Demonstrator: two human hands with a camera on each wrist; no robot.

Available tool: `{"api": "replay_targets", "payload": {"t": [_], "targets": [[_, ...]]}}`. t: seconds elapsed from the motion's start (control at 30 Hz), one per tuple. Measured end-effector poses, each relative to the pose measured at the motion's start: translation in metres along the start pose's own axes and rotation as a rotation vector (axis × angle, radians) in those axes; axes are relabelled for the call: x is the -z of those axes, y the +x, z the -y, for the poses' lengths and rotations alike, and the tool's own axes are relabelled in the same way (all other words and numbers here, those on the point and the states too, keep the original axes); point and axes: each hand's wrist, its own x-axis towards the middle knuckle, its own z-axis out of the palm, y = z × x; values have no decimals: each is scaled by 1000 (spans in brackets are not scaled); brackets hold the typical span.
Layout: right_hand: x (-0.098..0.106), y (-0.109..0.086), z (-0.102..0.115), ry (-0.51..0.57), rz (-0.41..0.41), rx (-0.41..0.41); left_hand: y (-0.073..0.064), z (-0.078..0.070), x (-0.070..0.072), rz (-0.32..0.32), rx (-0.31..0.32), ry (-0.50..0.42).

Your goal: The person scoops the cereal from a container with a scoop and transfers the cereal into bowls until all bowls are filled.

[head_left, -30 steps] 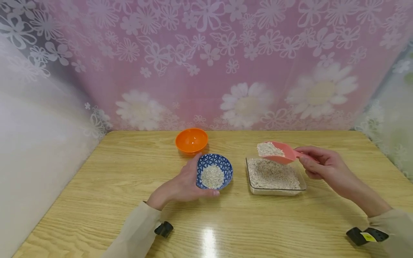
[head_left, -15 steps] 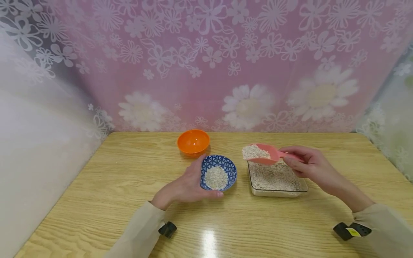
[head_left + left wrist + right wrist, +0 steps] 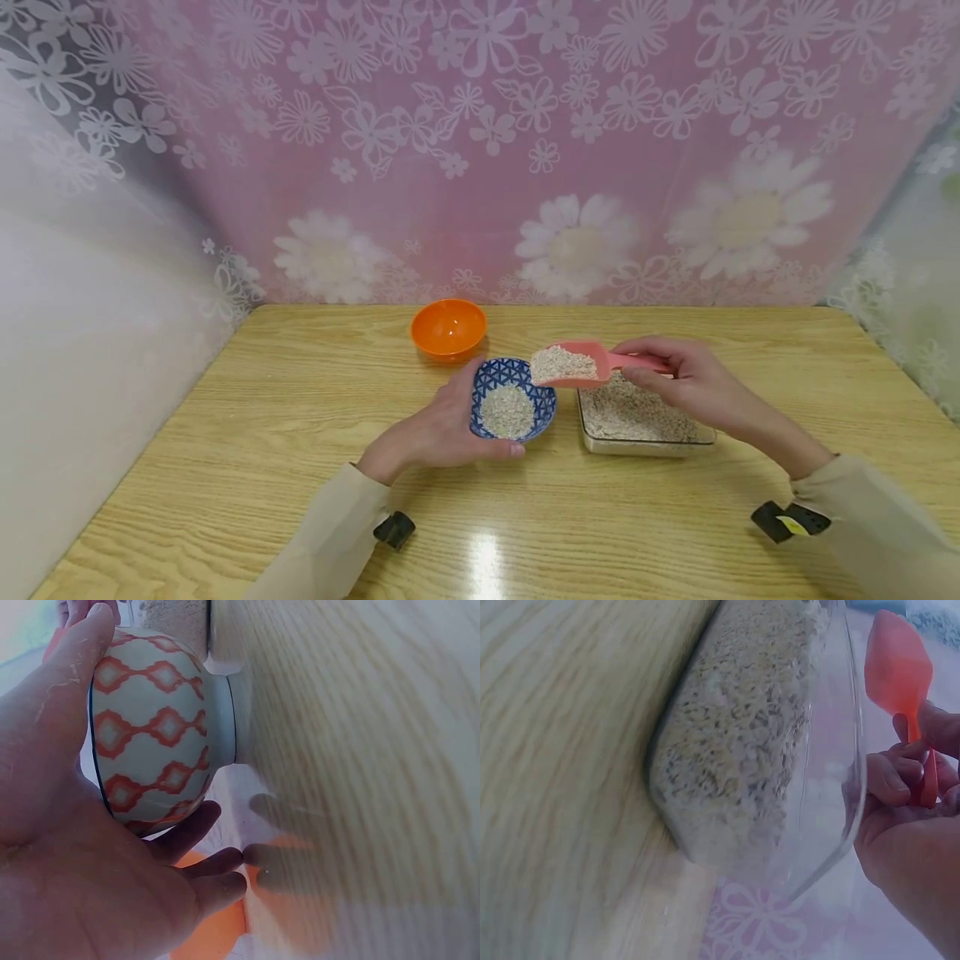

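My left hand (image 3: 442, 429) holds a small bowl (image 3: 501, 372) by its side, thumb in front and fingers behind. Blue triangles pattern its inside; the left wrist view shows its white outer wall (image 3: 154, 731) with red motifs, the foot at the tabletop. Pale oat flakes (image 3: 507, 412) lie in its bottom. My right hand (image 3: 693, 383) grips the handle of a pink scoop (image 3: 600, 367) heaped with flakes (image 3: 561, 363). The scoop is held roughly level, its tip over the bowl's right rim. Beneath it stands a glass container (image 3: 645, 448) of oat flakes.
An orange bowl (image 3: 448, 332) stands just behind my left hand, near the table's back edge. The wooden table (image 3: 300, 400) meets a pink floral curtain (image 3: 420, 183) at the back. Bare wood lies left of the bowls and in front.
My right hand has carried the loaded scoop leftward from above the glass container to the bowl's rim. The bowl and left hand have shifted slightly right in view.
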Motion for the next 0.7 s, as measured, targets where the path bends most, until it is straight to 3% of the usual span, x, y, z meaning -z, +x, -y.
{"api": "replay_targets", "payload": {"t": [0.3, 0.53, 0.7], "targets": [[-17, 15, 18, -246, 39, 73, 1, 1, -1, -9, -8, -28], [-24, 21, 44, -365, 61, 241, 2, 2, 0, -8, -10, -44], [-22, 22, 56, -500, 64, 296, 2, 2, 0, -8, -17, -36]]}}
